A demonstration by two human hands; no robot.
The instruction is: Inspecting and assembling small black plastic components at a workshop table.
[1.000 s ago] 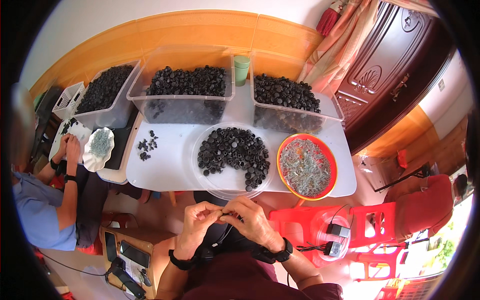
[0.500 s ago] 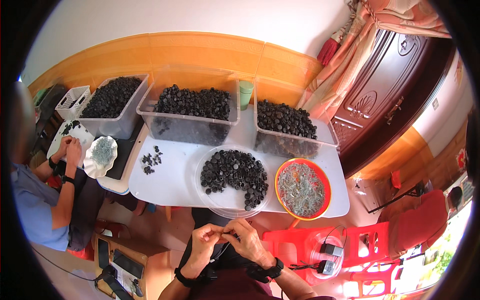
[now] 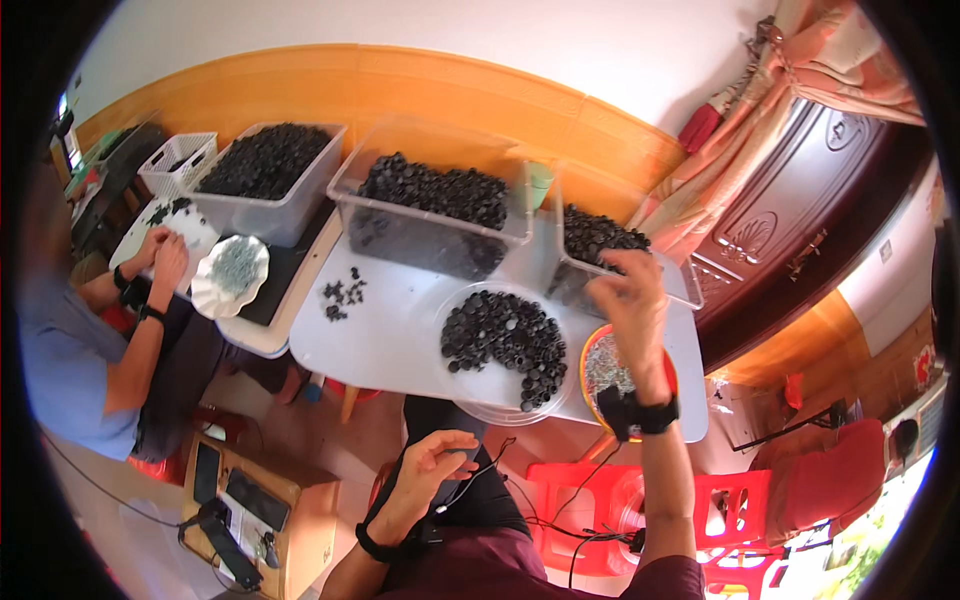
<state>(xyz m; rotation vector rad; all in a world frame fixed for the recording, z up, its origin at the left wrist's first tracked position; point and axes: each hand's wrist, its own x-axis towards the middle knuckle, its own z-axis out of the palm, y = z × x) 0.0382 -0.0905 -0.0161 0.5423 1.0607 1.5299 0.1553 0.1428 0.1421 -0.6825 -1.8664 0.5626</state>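
The right hand (image 3: 628,312) hides part of the orange bowl (image 3: 598,345) and the bin (image 3: 600,248) behind it. Whether its fingers pinch anything cannot be told; the bowl's contents are too small to make out

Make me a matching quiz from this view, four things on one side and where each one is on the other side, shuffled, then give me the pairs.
Things:
1. right hand
2. left hand
3. orange bowl
4. scalloped white dish

Places:
A. low over the lap, near a thin black cable
B. at the white table's near right corner, partly behind a forearm
C. in front of the co-worker at the far left
D. raised above the table, by the rightmost clear bin of dark pieces

Pairs: 1-D, 2-A, 3-B, 4-C
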